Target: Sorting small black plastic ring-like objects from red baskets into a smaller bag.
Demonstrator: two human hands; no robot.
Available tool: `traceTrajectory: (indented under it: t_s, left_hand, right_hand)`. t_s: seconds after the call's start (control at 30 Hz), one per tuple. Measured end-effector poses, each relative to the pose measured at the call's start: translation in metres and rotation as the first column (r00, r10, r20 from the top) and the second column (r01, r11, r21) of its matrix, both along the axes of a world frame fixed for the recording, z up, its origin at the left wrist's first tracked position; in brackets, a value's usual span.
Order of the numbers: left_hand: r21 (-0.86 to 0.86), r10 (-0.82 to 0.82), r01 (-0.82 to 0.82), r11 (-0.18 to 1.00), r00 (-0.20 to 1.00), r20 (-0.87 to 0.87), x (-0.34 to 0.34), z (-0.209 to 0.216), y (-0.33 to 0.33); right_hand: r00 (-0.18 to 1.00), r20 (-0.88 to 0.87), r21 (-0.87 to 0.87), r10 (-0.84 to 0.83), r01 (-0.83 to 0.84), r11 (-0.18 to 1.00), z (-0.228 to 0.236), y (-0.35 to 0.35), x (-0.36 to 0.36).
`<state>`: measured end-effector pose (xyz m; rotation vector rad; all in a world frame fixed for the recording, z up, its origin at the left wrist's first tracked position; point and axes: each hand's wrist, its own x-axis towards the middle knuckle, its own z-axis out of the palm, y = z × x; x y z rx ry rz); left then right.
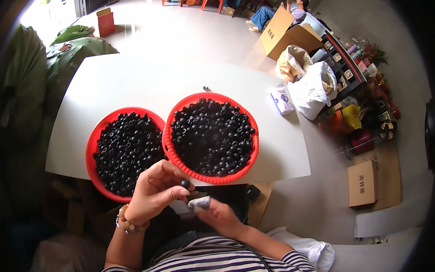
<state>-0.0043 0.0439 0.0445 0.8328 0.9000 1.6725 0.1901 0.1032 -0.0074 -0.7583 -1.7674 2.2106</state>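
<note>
A small round black piece (185, 183) is pinched between the thumb and fingertips of my left hand (155, 193), in front of the table's near edge. Close to it on the right is my right hand (224, 221), its fingers curled in. A whitish-grey wrap (199, 204) covers one of its digits; whatever those fingers grip is hidden. Just beyond my hands, a red plastic basin (255, 144) holds a heap of small black ring-like and round pieces. To its left, another red basin (90, 157) is filled with similar pieces, and the rims overlap.
Both basins rest on a white table (124, 77). A few black bits (206, 88) lie beyond them. At the table's right are a tissue pack (282, 100) and a white sack (314, 87). Cardboard boxes (363, 183) stand on the floor; a person (297, 12) sits far back.
</note>
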Motion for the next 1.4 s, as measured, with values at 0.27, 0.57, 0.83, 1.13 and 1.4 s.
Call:
traceTrajectory:
  t_s: [0.27,0.57,0.83,1.13,1.4]
  left_hand:
    - [0.008,-0.029,0.028,1.0,0.989,0.144,0.001,-0.019,-0.014]
    - [0.008,0.004,-0.007,1.0,0.955,0.298,0.018,-0.035,-0.014]
    - [0.006,0.013,-0.014,1.0,0.978,0.21,0.023,-0.039,-0.014]
    - [-0.011,0.028,-0.026,1.0,0.981,0.193,0.026,-0.039,-0.012]
    - [-0.025,0.03,-0.026,0.999,0.986,0.165,0.027,-0.04,-0.011]
  right_hand:
    - [0.981,-0.194,-0.047,-0.027,0.019,0.999,0.063,0.014,-0.002]
    - [0.969,-0.246,-0.105,-0.01,-0.017,0.994,0.073,0.01,-0.018]
    - [0.977,-0.209,-0.094,-0.038,0.019,0.995,0.066,0.009,-0.019]
    - [0.979,-0.192,-0.078,-0.073,0.059,0.995,0.057,0.009,-0.019]
    - [0.981,-0.18,-0.091,-0.073,0.058,0.994,0.055,0.012,-0.018]
